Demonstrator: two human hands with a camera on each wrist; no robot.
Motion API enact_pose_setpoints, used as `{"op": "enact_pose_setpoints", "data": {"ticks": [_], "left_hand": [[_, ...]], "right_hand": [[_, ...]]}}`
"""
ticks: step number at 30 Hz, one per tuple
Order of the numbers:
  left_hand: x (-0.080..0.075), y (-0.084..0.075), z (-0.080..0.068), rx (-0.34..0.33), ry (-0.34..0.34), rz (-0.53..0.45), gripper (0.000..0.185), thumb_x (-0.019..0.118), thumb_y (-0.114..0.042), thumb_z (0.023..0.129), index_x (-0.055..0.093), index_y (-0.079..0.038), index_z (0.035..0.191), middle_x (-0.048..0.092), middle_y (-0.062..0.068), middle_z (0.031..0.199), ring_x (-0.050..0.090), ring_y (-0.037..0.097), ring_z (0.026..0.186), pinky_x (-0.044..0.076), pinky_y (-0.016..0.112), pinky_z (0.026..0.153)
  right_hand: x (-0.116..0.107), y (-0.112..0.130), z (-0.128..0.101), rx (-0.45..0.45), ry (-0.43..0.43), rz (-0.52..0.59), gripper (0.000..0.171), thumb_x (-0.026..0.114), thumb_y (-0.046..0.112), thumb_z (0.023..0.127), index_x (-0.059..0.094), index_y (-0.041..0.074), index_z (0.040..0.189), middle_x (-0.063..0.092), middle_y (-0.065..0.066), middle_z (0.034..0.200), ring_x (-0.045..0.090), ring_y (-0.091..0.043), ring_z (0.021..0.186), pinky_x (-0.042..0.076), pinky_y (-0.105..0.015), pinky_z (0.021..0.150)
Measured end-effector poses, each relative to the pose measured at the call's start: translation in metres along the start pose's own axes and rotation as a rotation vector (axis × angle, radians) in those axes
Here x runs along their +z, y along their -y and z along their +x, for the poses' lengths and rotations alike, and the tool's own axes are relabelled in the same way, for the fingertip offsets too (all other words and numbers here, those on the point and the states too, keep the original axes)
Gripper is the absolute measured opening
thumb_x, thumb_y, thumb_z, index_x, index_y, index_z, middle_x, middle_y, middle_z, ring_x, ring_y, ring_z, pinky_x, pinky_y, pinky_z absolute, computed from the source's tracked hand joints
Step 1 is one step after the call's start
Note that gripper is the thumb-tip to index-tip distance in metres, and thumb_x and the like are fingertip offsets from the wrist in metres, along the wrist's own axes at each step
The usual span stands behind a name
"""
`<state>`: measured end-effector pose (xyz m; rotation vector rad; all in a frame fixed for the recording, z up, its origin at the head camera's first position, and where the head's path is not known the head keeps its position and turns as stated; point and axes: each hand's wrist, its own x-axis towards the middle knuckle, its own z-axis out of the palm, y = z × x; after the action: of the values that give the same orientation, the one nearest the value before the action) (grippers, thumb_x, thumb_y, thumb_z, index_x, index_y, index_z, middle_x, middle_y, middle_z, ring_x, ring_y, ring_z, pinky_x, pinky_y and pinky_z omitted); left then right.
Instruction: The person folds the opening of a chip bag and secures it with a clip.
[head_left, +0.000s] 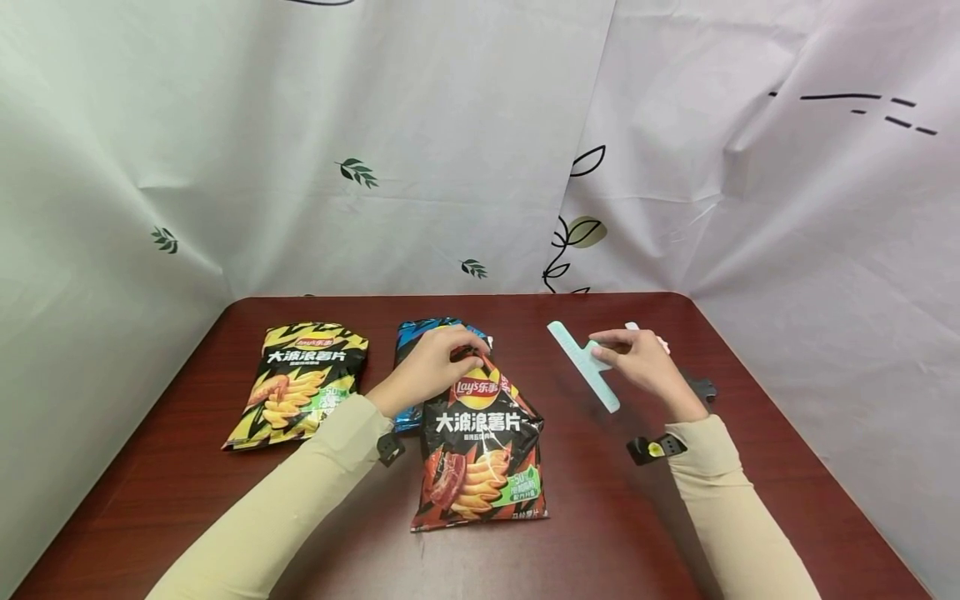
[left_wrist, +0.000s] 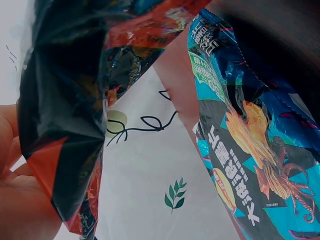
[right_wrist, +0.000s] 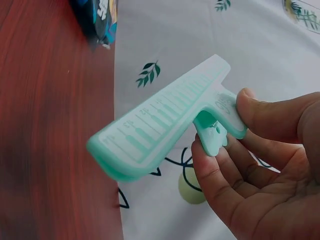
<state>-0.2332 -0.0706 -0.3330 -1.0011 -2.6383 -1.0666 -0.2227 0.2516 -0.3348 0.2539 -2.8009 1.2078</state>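
Note:
My left hand (head_left: 438,364) pinches the top of a red and black Lay's chip bag (head_left: 480,450), its upper end folded to a slanting point. The left wrist view shows that bag's dark upper part (left_wrist: 65,110) close up, with fingers (left_wrist: 25,200) beside it. Off to the right, my right hand (head_left: 641,358) holds a mint-green bag clip (head_left: 587,367) above the table. Thumb and fingers grip the clip's two handles in the right wrist view, and its long bar (right_wrist: 160,120) points away from the palm.
A blue chip bag (head_left: 408,333) lies partly behind the red one. Farther left rests a yellow and black chip bag (head_left: 300,383). Beyond my right hand are a white-pink item (head_left: 663,343) and a dark object (head_left: 703,387) on the table (head_left: 360,533). Printed cloth (head_left: 450,167) hangs behind.

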Motion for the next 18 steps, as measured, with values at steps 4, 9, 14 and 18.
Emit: {"op": "enact_pose_setpoints", "data": {"ticks": [4,9,14,18], "left_hand": [[0.0,0.0,0.0,-0.03,0.002,-0.003,0.017,0.066,-0.014,0.091,0.069,-0.014,0.108,0.068,0.002,0.109,0.061,0.019,0.104,0.052,0.038,0.086],[0.001,0.0,0.0,-0.052,0.001,-0.006,0.014,0.066,-0.015,0.091,0.068,-0.015,0.105,0.068,0.003,0.108,0.061,0.019,0.102,0.051,0.037,0.083],[0.001,0.0,0.0,-0.054,-0.004,0.005,0.011,0.066,-0.016,0.091,0.068,-0.016,0.102,0.068,0.003,0.106,0.059,0.017,0.093,0.047,0.033,0.075],[0.001,0.0,0.0,-0.053,-0.005,0.01,0.01,0.066,-0.016,0.092,0.068,-0.016,0.101,0.068,0.003,0.107,0.059,0.018,0.095,0.048,0.034,0.076]], "right_hand": [[0.002,0.006,0.0,-0.003,0.006,0.086,0.034,0.067,0.013,0.09,0.065,-0.006,0.118,0.07,-0.023,0.101,0.063,-0.006,0.077,0.055,-0.024,0.069],[0.005,0.015,0.001,-0.002,0.018,0.141,0.033,0.067,0.01,0.09,0.065,-0.007,0.118,0.069,-0.024,0.1,0.061,-0.005,0.074,0.053,-0.019,0.066],[0.008,0.021,0.002,-0.019,0.032,0.14,0.032,0.068,0.01,0.089,0.066,-0.006,0.116,0.071,-0.019,0.097,0.059,-0.005,0.071,0.051,-0.019,0.064],[0.011,0.023,0.004,-0.02,0.04,0.148,0.03,0.068,0.01,0.088,0.068,-0.004,0.115,0.071,-0.018,0.097,0.062,-0.007,0.072,0.052,-0.021,0.065]]}}
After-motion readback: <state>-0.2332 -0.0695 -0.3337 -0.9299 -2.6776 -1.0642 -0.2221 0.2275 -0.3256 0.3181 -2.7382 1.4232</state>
